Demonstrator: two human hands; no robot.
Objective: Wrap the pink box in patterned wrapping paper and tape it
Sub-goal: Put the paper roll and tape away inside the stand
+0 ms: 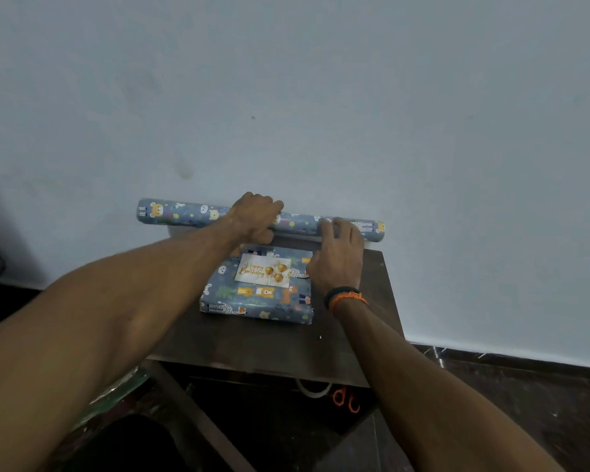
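Both hands were on the paper roll (pixel 184 214) at the table's (pixel 286 345) far edge against the wall: the left hand (pixel 257 216) gripped it, and the right hand (pixel 338 257) rested straight fingers on it. The box (pixel 258 298), already wrapped and carrying a birthday card (pixel 263 270), lay just before them. The overhanging roll could probably slip off if released carelessly.
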